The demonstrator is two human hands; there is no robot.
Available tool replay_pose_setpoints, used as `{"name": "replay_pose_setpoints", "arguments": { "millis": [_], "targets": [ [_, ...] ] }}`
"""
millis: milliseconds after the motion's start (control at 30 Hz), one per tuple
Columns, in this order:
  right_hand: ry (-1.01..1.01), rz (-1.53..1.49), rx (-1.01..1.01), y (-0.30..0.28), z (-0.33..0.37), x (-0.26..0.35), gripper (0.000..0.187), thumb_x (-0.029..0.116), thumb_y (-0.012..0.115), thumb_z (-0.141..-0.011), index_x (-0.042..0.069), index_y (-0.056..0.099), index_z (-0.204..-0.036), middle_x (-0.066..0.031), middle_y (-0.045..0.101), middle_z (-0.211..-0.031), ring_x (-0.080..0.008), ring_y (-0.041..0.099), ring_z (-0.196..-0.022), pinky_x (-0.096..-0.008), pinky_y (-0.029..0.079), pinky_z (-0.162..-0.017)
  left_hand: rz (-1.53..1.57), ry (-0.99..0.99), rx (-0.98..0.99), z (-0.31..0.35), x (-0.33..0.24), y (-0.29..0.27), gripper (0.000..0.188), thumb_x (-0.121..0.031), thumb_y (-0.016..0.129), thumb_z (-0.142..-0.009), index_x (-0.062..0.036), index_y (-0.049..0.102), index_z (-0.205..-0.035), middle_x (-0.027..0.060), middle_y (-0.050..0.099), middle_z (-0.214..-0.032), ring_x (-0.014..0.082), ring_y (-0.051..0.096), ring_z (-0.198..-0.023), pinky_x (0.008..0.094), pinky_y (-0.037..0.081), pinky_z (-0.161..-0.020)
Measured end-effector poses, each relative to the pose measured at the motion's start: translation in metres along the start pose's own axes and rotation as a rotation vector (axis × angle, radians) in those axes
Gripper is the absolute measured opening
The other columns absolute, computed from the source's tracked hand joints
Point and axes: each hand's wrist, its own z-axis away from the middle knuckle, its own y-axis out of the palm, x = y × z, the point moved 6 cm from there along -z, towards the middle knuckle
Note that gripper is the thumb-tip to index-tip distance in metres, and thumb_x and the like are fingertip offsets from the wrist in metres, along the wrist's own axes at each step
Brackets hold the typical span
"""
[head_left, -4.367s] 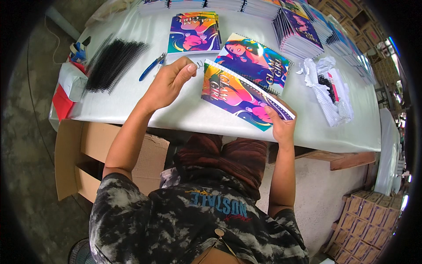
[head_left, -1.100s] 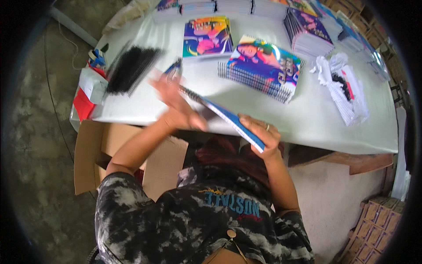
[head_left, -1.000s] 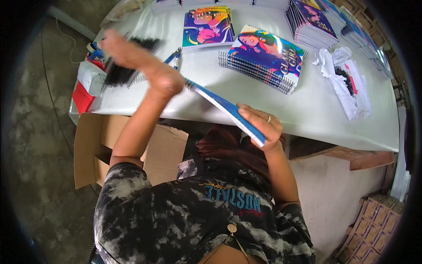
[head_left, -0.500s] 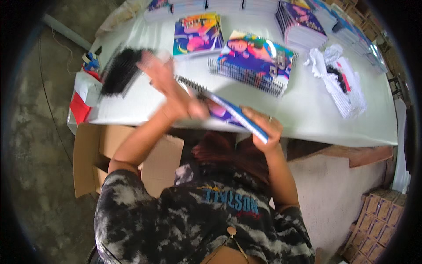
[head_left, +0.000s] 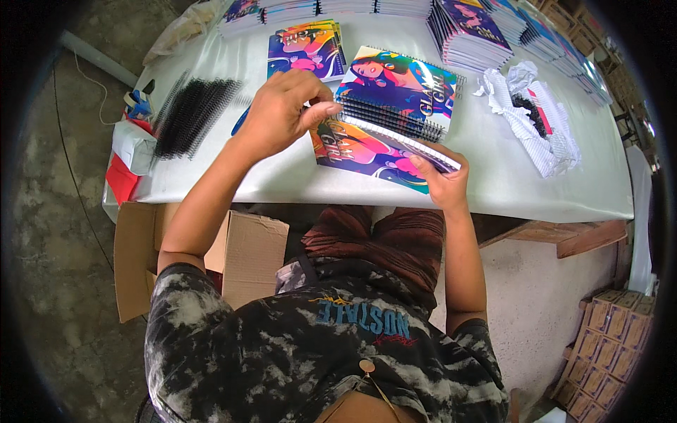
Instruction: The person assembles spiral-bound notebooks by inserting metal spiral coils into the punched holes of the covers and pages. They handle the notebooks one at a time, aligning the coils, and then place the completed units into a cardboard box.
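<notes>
Gripping a colourful notebook [head_left: 360, 155] near the centre of the frame, I had my right hand [head_left: 446, 182] closed on its right end. My left hand [head_left: 283, 111] was curled by its upper left corner (if it pinched anything, I could not tell). Black coils [head_left: 194, 116] lay at the upper left.

A thin notebook [head_left: 363, 151], patterned in orange, pink and purple with pale lettering, is held tilted above the table's near side, its white page edge up, slanting from far left to near right.
</notes>
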Motion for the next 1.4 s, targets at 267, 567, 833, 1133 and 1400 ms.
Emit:
{"name": "replay_pose_setpoints", "arguments": {
  "millis": [267, 567, 833, 1133, 1400],
  "targets": [
    [0.060, 0.006, -0.024, 0.001, -0.003, 0.004, 0.022, 0.005, 0.064, -0.082, -0.005, 0.063, -0.102, -0.0078, 0.067, -0.089, -0.0078, 0.058, -0.078, -0.0230, 0.048, -0.072, -0.167, -0.154, -0.228, -0.002, 0.015, 0.016, 0.027, -0.031, 0.068, -0.077, -0.0090, 0.058, -0.065, 0.0062, 0.049, -0.046, 0.0242, 0.049, -0.039, 0.0351, 0.039, -0.039],
    [-0.042, 0.112, -0.030, 0.005, 0.002, 0.015, 0.024, 0.001, 0.061, -0.082, -0.002, 0.063, -0.105, -0.0096, 0.067, -0.095, -0.0105, 0.060, -0.084, -0.0236, 0.047, -0.076, -0.339, 0.086, -0.322, -0.003, -0.007, 0.010, 0.050, -0.035, 0.066, -0.079, -0.0050, 0.050, -0.115, 0.0114, 0.058, -0.089, 0.0253, 0.055, -0.081, 0.0383, 0.040, -0.080],
    [-0.444, 0.421, -0.055, 0.026, 0.016, 0.036, 0.034, -0.013, 0.054, -0.070, 0.000, 0.064, -0.100, -0.0148, 0.065, -0.099, -0.0248, 0.066, -0.088, -0.0307, 0.053, -0.074, -0.213, 0.036, 0.007, 0.084, -0.009, 0.075, 0.099, -0.072, 0.038, -0.076, 0.0084, 0.024, -0.133, 0.0322, 0.021, -0.136, 0.0446, 0.014, -0.132, 0.0623, 0.005, -0.101],
    [-0.536, 0.419, -0.021, 0.040, 0.018, 0.037, 0.030, -0.008, 0.055, -0.069, -0.002, 0.064, -0.097, -0.0157, 0.066, -0.095, -0.0263, 0.067, -0.083, -0.0316, 0.053, -0.072, -0.100, 0.074, -0.147, 0.109, -0.017, 0.079, 0.112, -0.080, 0.037, -0.069, 0.0081, 0.018, -0.136, 0.0294, 0.024, -0.138, 0.0452, 0.018, -0.129, 0.0629, 0.010, -0.100],
    [-0.543, 0.361, 0.014, 0.050, 0.016, 0.036, 0.031, -0.008, 0.057, -0.068, -0.003, 0.064, -0.098, -0.0168, 0.066, -0.093, -0.0272, 0.066, -0.083, -0.0326, 0.053, -0.072, -0.074, 0.139, -0.290, 0.105, -0.032, 0.063, 0.097, -0.070, 0.049, -0.073, 0.0047, 0.030, -0.132, 0.0210, 0.043, -0.125, 0.0431, 0.030, -0.121, 0.0592, 0.025, -0.096]
  ]
}}
